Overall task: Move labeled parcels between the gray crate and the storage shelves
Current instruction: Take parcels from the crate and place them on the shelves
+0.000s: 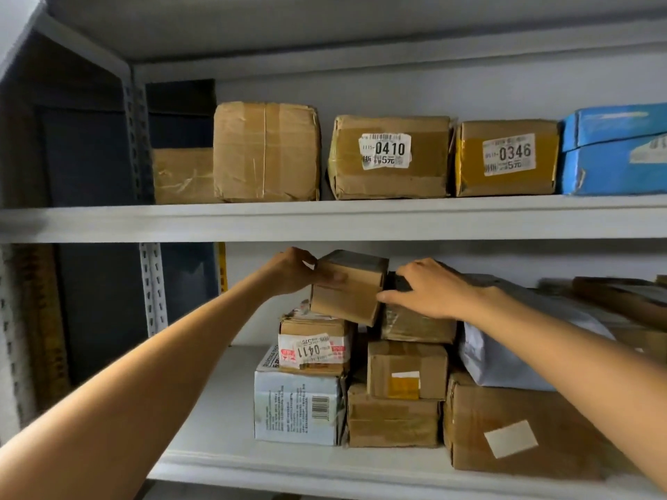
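Currently we've got both hands on the lower shelf (pixel 213 402), mid-scene. Our left hand (pixel 294 270) grips the small brown box (pixel 348 294) at its left end, thumb across the near face, fingers behind. That box sits tilted, its lower edge on the 0411 box (pixel 314 350), which lies on a white printed box (pixel 297 409). Our right hand (pixel 429 288) has its thumb vs. the small brown box's right edge, w/ bent fingers over a dark parcel (pixel 399 281) just beside it; we can't tell if it's a real grip or just resting. Under that hand is a taped parcel (pixel 418 328), stacked on a box w/ yellow tape (pixel 406 369). Right of those, a gray bag (pixel 505 355) lies on a large box (pixel 516 434). Upper shelf (pixel 325 218), left to right: plain box (pixel 267 151), 0410 box (pixel 389 157), 0346 box (pixel 505 158), blue box (pixel 613 149).
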### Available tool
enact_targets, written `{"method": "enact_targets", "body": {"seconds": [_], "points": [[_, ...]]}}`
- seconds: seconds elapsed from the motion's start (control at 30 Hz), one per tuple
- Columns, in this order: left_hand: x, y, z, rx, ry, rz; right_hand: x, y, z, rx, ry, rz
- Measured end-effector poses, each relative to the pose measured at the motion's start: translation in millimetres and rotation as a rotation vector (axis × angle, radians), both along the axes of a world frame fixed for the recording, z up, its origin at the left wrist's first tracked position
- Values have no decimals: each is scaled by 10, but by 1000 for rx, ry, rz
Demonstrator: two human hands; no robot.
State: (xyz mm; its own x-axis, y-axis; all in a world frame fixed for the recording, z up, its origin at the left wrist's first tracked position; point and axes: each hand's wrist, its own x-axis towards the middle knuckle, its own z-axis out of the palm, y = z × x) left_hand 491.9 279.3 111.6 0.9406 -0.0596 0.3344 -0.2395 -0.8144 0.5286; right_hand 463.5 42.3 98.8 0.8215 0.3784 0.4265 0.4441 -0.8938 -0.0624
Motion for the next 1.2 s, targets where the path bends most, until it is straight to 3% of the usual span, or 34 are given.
{"method": "enact_targets", "body": {"seconds": [0.13, 0.3, 0.37, 0.77, 1.2], "points": [[24, -43, -65, -198, 77, -120, 53, 281, -61, 176, -32, -15], [-40, 19, -219, -533, 129, -202, 100, 554, -195, 725, -79, -44], [-118, 28, -243, -664, 120, -226, 79, 641, -233, 836, -73, 25], [-508, 166, -464, -768, -125, -306, -238, 768, -363, 968, -64, 158], [-725, 15, -763, -862, -177, -219, -512, 649, -590, 1112, -76, 167]]}}
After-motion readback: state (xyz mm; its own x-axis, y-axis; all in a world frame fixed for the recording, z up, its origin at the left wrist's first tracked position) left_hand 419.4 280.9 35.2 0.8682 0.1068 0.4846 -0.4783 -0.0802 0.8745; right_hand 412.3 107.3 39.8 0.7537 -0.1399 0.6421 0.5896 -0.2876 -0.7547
